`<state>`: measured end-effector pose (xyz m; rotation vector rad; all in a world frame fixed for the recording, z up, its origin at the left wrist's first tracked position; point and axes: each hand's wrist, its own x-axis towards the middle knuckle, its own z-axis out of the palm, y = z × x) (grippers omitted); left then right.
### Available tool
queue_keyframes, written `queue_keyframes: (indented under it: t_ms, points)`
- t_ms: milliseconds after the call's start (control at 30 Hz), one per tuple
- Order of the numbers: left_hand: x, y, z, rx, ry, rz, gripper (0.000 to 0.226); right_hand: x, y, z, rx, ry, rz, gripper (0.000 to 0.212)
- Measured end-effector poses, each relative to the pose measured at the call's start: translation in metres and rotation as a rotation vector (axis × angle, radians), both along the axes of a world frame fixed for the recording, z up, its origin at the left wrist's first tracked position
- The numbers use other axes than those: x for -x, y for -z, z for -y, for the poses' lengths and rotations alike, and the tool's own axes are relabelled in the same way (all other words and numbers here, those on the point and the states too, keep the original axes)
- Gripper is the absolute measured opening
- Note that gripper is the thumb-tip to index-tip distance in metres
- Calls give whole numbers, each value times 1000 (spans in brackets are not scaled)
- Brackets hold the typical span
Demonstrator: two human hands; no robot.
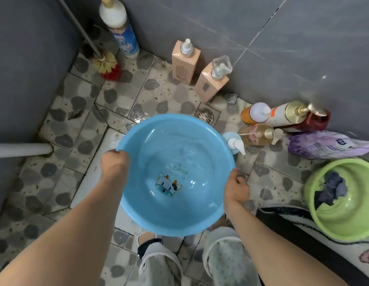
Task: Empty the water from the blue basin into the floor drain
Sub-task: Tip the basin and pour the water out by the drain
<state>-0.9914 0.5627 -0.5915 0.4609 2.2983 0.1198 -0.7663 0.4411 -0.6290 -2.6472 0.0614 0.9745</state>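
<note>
- both hands grip the basin [175, 174] by its rim: left hand [114, 164] clenched over the left edge, right hand [236, 187] wrapped around the right edge.
- from the head view the basin hangs in the air above the tiled floor, in front of the person's slippers [226, 256], with a shallow pool of water [179, 153] sitting towards its far side.
- drain [206, 115] lies just beyond the far rim, slightly to the right; the tiles [138, 116] near it already look wet.
- bottles crowd the drain: two pink ones [185, 62] behind it against the wall, a clear pump bottle [259, 134] and others lying to its right.
- a green basin [342, 199] with a dark cloth sits well off to the right, out of the way.
- my guess is the pour is near its end, with little water left.
- risk: tipping too fast or too far left would send water over the tiles rather than the drain, towards the slippers.
- risk: a wet rim could slip in either hand, and a swing to the right could knock the pump bottle over.
</note>
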Motion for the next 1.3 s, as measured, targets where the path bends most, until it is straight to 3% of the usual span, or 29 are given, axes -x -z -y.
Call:
queue_keyframes:
  t_ms: [767, 1000, 1300]
  points:
    - [-21, 13, -45, 14, 512, -174, 46, 4, 21, -28, 72, 168, -73, 51]
    - [-18, 16, -49, 0, 509, -174, 47, 6, 17, -32, 34, 233, -69, 47]
    - [-10, 2, -36, -60, 280, -89, 43, 1, 1, -34, 48, 122, -32, 46]
